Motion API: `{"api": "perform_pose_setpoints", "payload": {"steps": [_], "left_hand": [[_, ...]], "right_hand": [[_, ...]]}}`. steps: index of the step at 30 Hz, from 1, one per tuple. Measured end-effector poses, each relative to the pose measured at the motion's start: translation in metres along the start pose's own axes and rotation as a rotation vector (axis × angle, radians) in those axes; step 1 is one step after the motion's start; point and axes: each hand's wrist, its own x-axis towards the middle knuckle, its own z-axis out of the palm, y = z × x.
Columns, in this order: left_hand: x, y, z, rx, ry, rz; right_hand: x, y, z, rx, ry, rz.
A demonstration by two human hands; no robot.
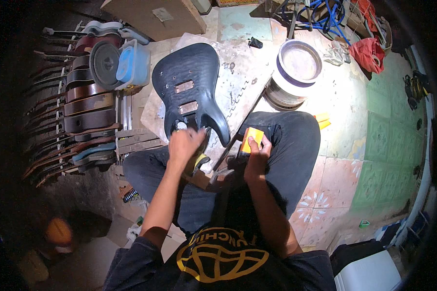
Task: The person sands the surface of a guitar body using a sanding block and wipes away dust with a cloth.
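A black electric guitar body point(192, 63) with two rectangular cutouts lies on a worn, pale board point(238, 63) in front of me. My left hand point(182, 145) is at the body's near end, beside the neck pocket, its fingers curled and slightly blurred. Whatever they pinch, if anything, I cannot make out. Below that hand sits a yellow-and-dark item point(199, 162), partly hidden. Over my right thigh, my right hand point(259, 151) grips a small yellow block point(253, 139) between thumb and fingers, apart from the guitar body.
Several guitar bodies with necks point(87, 106) hang in a row at the left. Next to them is a clear plastic tub point(140, 63) with a blue container. A round metal tin point(298, 63) stands right of the board. Farther right lie a red bag point(367, 54) and blue hose point(325, 19).
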Motion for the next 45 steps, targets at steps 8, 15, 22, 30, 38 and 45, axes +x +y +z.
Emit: {"api": "perform_pose_setpoints", "payload": {"steps": [8,15,22,30,38,45], "left_hand": [[0.168,0.019,0.038,0.176,0.465,0.378],[0.103,0.061,0.086,0.434,0.142,0.712],[0.057,0.041,0.09,0.291,-0.061,1.015],[0.219,0.004,0.031,0.22,0.425,0.317],[0.068,0.04,0.116,0.664,0.255,0.862],[0.054,0.035,0.117,0.54,0.052,0.895]], "right_hand": [[0.001,0.013,-0.001,-0.154,0.023,-0.023],[0.009,0.02,-0.004,-0.153,0.083,-0.082],[0.018,0.04,-0.015,-0.091,0.048,0.017],[0.003,0.016,0.0,-0.086,0.053,-0.041],[0.005,0.021,0.003,-0.096,0.02,-0.15],[0.009,0.026,-0.004,-0.074,0.07,-0.119]]}}
